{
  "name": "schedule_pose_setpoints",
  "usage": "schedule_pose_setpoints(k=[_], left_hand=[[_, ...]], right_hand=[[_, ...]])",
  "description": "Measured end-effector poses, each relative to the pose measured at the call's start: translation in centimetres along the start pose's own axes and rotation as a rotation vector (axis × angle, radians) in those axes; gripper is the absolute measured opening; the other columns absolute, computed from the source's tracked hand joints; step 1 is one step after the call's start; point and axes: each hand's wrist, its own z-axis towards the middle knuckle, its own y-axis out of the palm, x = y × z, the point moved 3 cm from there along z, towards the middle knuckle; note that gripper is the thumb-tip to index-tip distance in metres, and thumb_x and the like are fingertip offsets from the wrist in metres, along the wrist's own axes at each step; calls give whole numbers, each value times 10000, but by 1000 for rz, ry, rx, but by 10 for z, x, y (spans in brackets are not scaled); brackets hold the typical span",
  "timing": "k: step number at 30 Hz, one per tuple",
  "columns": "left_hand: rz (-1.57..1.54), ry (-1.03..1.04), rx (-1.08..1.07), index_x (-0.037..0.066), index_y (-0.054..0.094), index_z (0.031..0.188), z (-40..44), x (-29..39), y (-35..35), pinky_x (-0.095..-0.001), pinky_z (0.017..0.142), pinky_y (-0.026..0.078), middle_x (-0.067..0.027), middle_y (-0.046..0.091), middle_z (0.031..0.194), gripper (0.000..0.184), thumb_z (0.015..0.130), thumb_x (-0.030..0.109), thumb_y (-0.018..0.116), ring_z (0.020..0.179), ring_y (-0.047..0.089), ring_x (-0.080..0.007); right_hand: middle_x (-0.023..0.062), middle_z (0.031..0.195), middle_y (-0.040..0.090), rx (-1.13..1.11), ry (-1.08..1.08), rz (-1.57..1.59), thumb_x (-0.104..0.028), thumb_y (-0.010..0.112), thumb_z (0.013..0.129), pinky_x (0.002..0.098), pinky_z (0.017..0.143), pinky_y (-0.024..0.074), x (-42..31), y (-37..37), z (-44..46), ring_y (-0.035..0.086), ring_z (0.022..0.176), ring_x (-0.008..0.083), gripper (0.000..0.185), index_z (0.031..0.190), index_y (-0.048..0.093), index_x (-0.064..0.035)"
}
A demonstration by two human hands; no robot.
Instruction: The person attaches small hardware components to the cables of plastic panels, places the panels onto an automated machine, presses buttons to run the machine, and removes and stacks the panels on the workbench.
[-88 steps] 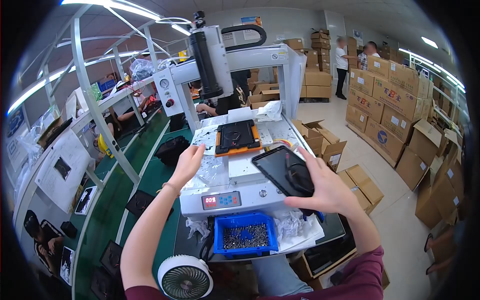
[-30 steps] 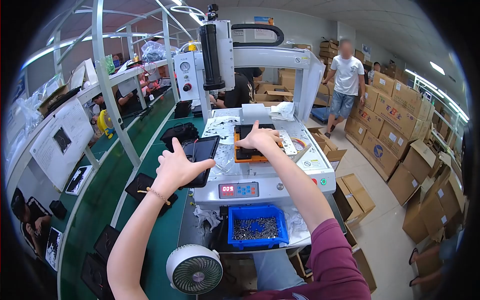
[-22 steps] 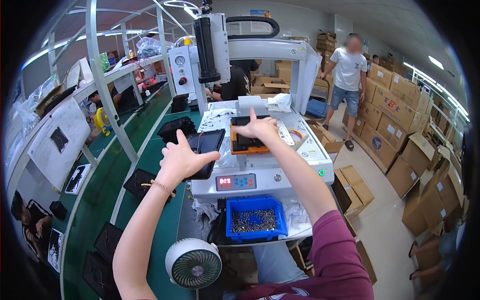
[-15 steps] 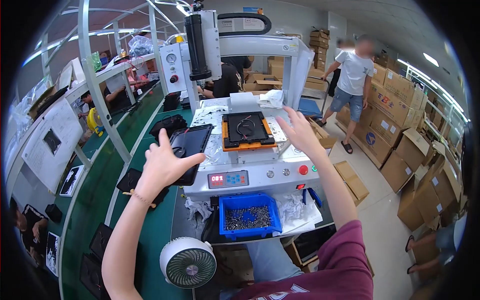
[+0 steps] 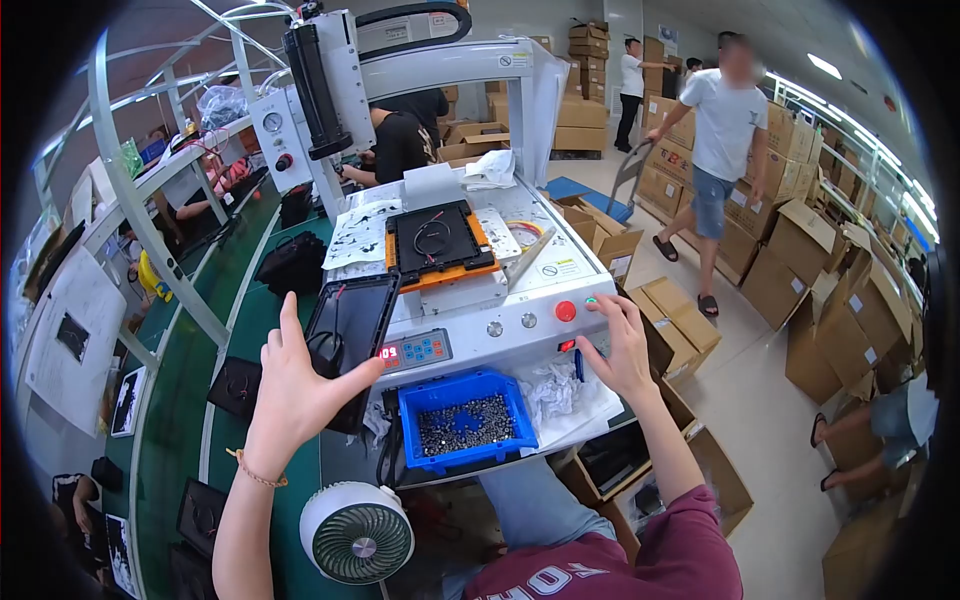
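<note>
My left hand (image 5: 300, 385) grips a black plastic housing (image 5: 352, 318) by its near side, thumb and fingers spread wide. A dark cable lies inside the tilted housing. At the machine's front panel, my right hand (image 5: 628, 350) has its fingers parted and nothing in them. A fingertip is at the green button (image 5: 591, 300), and the thumb is close to the lit red switch (image 5: 567, 346). Another black housing (image 5: 432, 240) with a coiled cable sits in the orange fixture (image 5: 480, 262) on the machine bed.
Below the panel stands a blue bin (image 5: 468, 420) of small metal parts, beside crumpled white paper (image 5: 552, 392). A small fan (image 5: 357, 532) is near my left forearm. The green conveyor (image 5: 160, 410) runs along the left. A person (image 5: 725, 125) walks with a hand cart at right.
My right hand has come down from beside the fixture to the panel buttons. My left hand and its housing have shifted slightly down and left in view. The view has turned right.
</note>
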Motion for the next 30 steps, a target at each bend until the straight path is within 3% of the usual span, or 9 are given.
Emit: schedule_pose_setpoints(k=[7, 10, 13, 16, 22, 25, 27, 29, 30], left_hand=[[32, 0, -25, -35, 161, 1476, -19, 3, 4, -400, 1003, 368, -242, 478, 1208, 1153, 664, 523, 760, 1149, 466, -351], [8, 96, -13, -103, 181, 1434, -27, 13, 9, -422, 974, 385, -272, 477, 1159, 1163, 651, 518, 775, 1099, 461, -383], [-29, 161, -50, -148, 178, 1413, -40, 29, 19, -445, 939, 408, -293, 465, 1111, 1206, 636, 549, 782, 1054, 466, -416], [-73, 184, -130, -138, 169, 1423, -56, 44, 26, -462, 907, 422, -296, 461, 1098, 1218, 631, 560, 777, 1036, 482, -424], [-24, 211, -154, -122, 184, 1430, -77, 50, 32, -444, 865, 439, -272, 464, 1100, 1233, 620, 594, 776, 1017, 494, -392], [-438, 0, -373, -55, 199, 1455, -76, 31, 23, -364, 892, 428, -171, 508, 1138, 1059, 716, 446, 769, 1029, 507, -267], [-1074, -402, -404, -38, 409, 1351, -71, 5, 27, -314, 786, 504, -127, 581, 1002, 672, 949, 499, 447, 853, 586, -169], [-1680, -509, -590, -84, 430, 1311, -74, -12, 26, -378, 847, 524, -167, 612, 1040, 822, 943, 636, 284, 898, 629, -222], [-1842, -479, -630, -139, 422, 1280, -80, -14, 39, -436, 946, 488, -228, 600, 1157, 943, 913, 710, 238, 1055, 612, -285]], right_hand=[[140, 1055, 656, 125, 106, 110, -148, 684, 794, 419, 973, 389, 8, 7, -6, 506, 1117, 314, 524, 1248, 481, 15], [154, 1080, 647, 136, 166, 489, -147, 631, 873, 385, 913, 457, -13, 14, -5, 598, 1012, 274, 432, 1249, 489, 11], [157, 1123, 629, -195, 469, 1266, -182, 543, 962, 338, 856, 516, -74, 17, 5, 658, 932, 235, 417, 1331, 441, -15], [141, 1159, 610, -434, 568, 1718, -212, 476, 1005, 321, 831, 549, -120, 16, 11, 673, 932, 217, 460, 1417, 354, -47], [116, 1155, 608, -518, 668, 1755, -173, 474, 1004, 337, 806, 573, -131, 30, 7, 676, 931, 195, 472, 1435, 328, -47], [82, 1101, 626, -484, 712, 1802, -157, 460, 1005, 295, 742, 569, -130, 28, 6, 662, 915, 154, 453, 1426, 351, -29], [63, 1045, 632, -458, 765, 1823, -154, 452, 1007, 261, 689, 557, -129, 22, 11, 648, 859, 118, 457, 1432, 346, -25], [31, 951, 611, -460, 797, 1887, -152, 448, 1006, 233, 633, 518, -127, 21, 11, 572, 732, 77, 469, 1439, 336, -10], [24, 934, 604, -472, 799, 1917, -151, 450, 1006, 235, 633, 514, -130, 18, 13, 553, 710, 72, 472, 1441, 333, -8]])
